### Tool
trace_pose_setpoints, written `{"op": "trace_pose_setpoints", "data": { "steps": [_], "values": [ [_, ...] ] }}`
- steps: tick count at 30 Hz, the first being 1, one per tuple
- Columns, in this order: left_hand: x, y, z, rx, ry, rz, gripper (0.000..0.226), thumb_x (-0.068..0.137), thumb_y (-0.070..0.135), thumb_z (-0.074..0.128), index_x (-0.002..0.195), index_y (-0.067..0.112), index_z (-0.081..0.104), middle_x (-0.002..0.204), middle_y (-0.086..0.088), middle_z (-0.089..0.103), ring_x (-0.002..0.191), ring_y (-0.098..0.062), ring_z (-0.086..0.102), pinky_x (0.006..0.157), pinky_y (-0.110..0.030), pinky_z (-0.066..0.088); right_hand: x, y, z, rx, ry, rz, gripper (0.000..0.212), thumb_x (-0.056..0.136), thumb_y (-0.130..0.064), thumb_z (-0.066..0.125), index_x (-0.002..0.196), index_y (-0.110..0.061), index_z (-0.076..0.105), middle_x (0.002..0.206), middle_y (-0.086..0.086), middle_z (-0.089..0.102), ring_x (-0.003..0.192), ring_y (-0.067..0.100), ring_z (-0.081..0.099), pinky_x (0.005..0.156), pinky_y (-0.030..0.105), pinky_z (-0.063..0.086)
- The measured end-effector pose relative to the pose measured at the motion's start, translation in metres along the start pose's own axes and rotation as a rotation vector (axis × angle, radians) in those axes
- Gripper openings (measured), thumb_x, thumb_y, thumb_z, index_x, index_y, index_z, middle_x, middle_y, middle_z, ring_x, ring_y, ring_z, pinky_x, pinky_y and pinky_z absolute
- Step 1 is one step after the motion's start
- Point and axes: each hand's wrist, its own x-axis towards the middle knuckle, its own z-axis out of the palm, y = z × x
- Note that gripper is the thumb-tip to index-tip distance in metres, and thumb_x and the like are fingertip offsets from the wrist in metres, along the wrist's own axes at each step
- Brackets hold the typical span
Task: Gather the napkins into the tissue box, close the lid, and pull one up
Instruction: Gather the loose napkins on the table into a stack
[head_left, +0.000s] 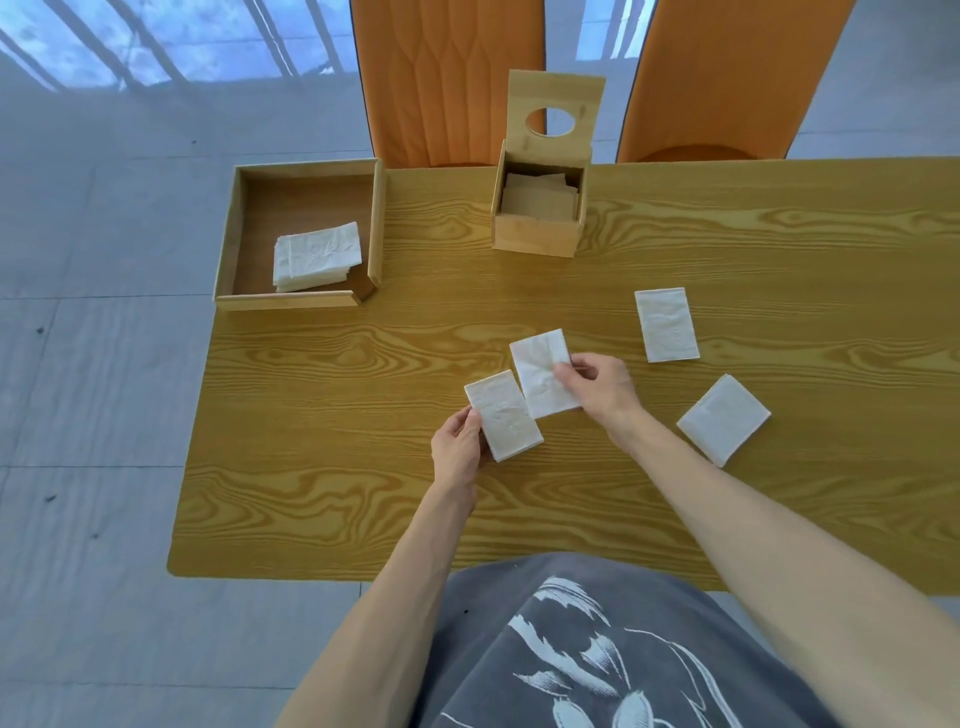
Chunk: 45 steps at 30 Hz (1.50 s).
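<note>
While my left grip (460, 441) is pinching one soft folded napkin (504, 415) at centre frame, my right grip (597, 387) is clasping another (543, 374); their long axes are pointing up-frame toward the open wooden tissue box (537, 228), nearer my right hand.

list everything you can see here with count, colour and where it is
loose napkins: four, white, on the table's near middle and right; two are held
napkin stack: one, white, inside the tray
tray: one, light wood, far left corner of the table
tissue box: one, light wood, far middle, lid up, napkins inside
table: one, yellow wood grain
chairs: two, orange, behind the table
left hand: holds one napkin's edge
right hand: pinches another napkin
</note>
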Motion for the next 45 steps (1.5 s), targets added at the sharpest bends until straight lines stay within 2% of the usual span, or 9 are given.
{"op": "trace_pose_setpoints", "data": {
  "steps": [5, 7, 9, 15, 21, 24, 34, 39, 45],
  "values": [
    [0.001, -0.002, 0.000, 0.000, 0.013, -0.007, 0.018, 0.099, 0.022, 0.057, 0.113, 0.015, 0.065, 0.106, -0.008, 0.073, 0.098, -0.024, 0.071, 0.080, -0.036, 0.059, -0.020, 0.010, 0.020, 0.175, -0.183, 0.054, 0.018, 0.091, -0.017, 0.070, 0.107, -0.007, 0.072, 0.103, 0.010, 0.075, 0.091, 0.021, 0.071, 0.078, 0.030, 0.058],
    [0.001, -0.002, -0.001, 0.004, 0.002, -0.007, 0.018, 0.099, 0.022, 0.057, 0.112, 0.014, 0.066, 0.102, -0.007, 0.074, 0.094, -0.023, 0.071, 0.079, -0.036, 0.059, -0.023, 0.013, 0.029, 0.194, -0.204, 0.060, 0.021, 0.091, -0.017, 0.071, 0.108, -0.005, 0.071, 0.103, 0.011, 0.074, 0.088, 0.018, 0.070, 0.076, 0.026, 0.058],
    [0.002, -0.002, -0.002, 0.010, -0.007, -0.010, 0.016, 0.098, 0.023, 0.058, 0.109, 0.015, 0.066, 0.099, -0.006, 0.074, 0.093, -0.022, 0.071, 0.081, -0.036, 0.059, -0.023, 0.016, 0.036, 0.175, -0.187, 0.067, 0.024, 0.089, -0.019, 0.074, 0.107, -0.005, 0.071, 0.103, 0.011, 0.074, 0.091, 0.020, 0.071, 0.080, 0.031, 0.059],
    [0.000, -0.001, -0.004, 0.001, -0.051, -0.012, 0.026, 0.098, 0.027, 0.058, 0.114, 0.010, 0.068, 0.104, -0.010, 0.075, 0.094, -0.024, 0.070, 0.082, -0.040, 0.057, -0.018, 0.021, 0.048, -0.064, -0.063, 0.044, 0.025, 0.085, -0.031, 0.076, 0.102, -0.013, 0.073, 0.097, 0.002, 0.075, 0.090, 0.019, 0.072, 0.081, 0.037, 0.059],
    [-0.004, 0.000, -0.004, -0.025, -0.084, -0.018, 0.032, 0.091, 0.033, 0.068, 0.117, 0.015, 0.066, 0.100, -0.007, 0.077, 0.088, -0.021, 0.073, 0.069, -0.030, 0.057, -0.022, 0.017, 0.055, -0.384, 0.054, -0.028, 0.032, 0.087, -0.043, 0.070, 0.106, -0.017, 0.072, 0.102, 0.001, 0.074, 0.094, 0.021, 0.069, 0.079, 0.039, 0.056],
    [-0.005, 0.000, -0.004, -0.012, -0.125, 0.000, 0.036, 0.089, 0.021, 0.072, 0.123, 0.011, 0.062, 0.105, -0.010, 0.075, 0.090, -0.023, 0.074, 0.073, -0.033, 0.059, -0.027, 0.015, 0.056, -0.446, 0.100, -0.038, 0.032, 0.087, -0.044, 0.068, 0.108, -0.018, 0.069, 0.102, -0.001, 0.073, 0.094, 0.020, 0.068, 0.075, 0.035, 0.055],
    [-0.009, -0.002, 0.018, 0.091, -0.164, 0.003, 0.034, 0.092, 0.013, 0.067, 0.125, 0.009, 0.058, 0.104, -0.010, 0.073, 0.085, -0.020, 0.071, 0.072, -0.032, 0.058, -0.041, 0.029, 0.016, -0.386, 0.212, 0.005, 0.035, 0.089, -0.043, 0.066, 0.114, -0.018, 0.067, 0.104, -0.002, 0.072, 0.098, 0.018, 0.066, 0.077, 0.031, 0.052],
    [-0.013, -0.004, 0.039, 0.171, -0.238, 0.010, 0.035, 0.093, 0.014, 0.065, 0.127, 0.007, 0.059, 0.104, -0.010, 0.074, 0.088, -0.021, 0.072, 0.080, -0.035, 0.060, -0.050, 0.041, -0.021, -0.331, 0.371, 0.072, 0.026, 0.096, -0.034, 0.060, 0.112, -0.015, 0.068, 0.105, -0.001, 0.072, 0.094, 0.018, 0.066, 0.072, 0.028, 0.048],
    [-0.022, -0.009, 0.066, 0.253, -0.325, 0.001, 0.036, 0.095, 0.014, 0.063, 0.131, 0.007, 0.056, 0.112, -0.012, 0.072, 0.091, -0.020, 0.072, 0.073, -0.031, 0.060, -0.051, 0.057, -0.069, -0.137, 0.607, 0.251, 0.021, 0.097, -0.030, 0.056, 0.104, -0.017, 0.070, 0.102, 0.001, 0.073, 0.090, 0.020, 0.066, 0.076, 0.033, 0.054]
  ]
}}
